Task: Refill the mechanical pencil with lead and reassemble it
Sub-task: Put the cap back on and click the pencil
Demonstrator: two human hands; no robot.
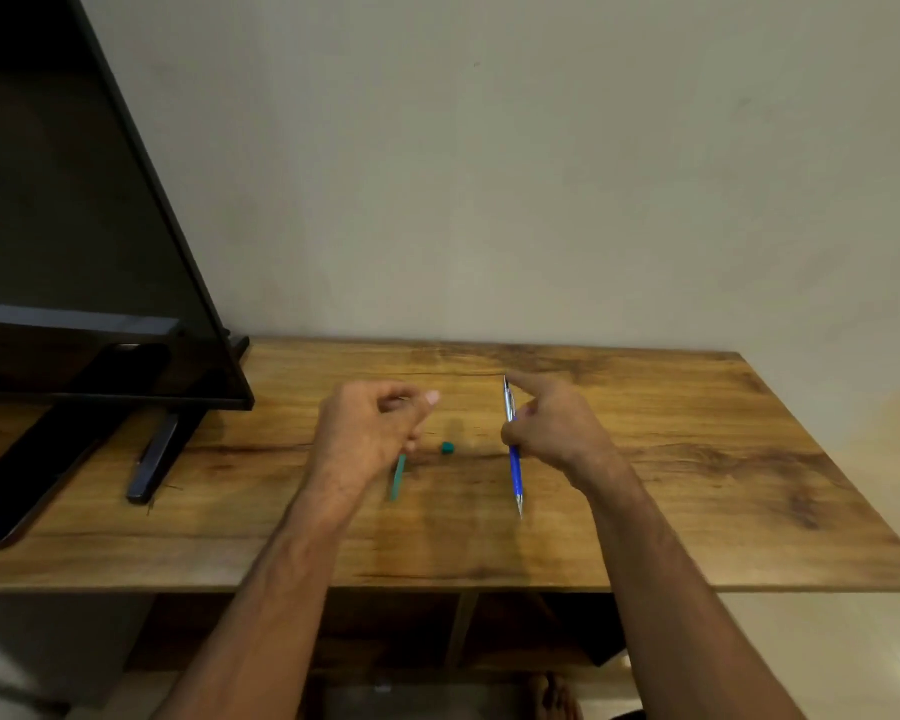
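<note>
Working over the wooden table, the right hand grips the blue mechanical pencil, forefinger stretched toward its top end. The left hand has curled fingers, thumb against forefinger; whether they pinch a lead I cannot tell. The teal lead tube shows just below it, and the teal cap sits on the table nearby. Refilling looks underway, with reassembly left.

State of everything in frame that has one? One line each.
left hand: curled, grips the lead tube
lead tube: held, lower end sticking out
teal cap: off, lying on the table
mechanical pencil: held, tip toward the person
right hand: grips pencil, index finger extended
TV: screen dark
phone: lying flat, screen dark
</note>
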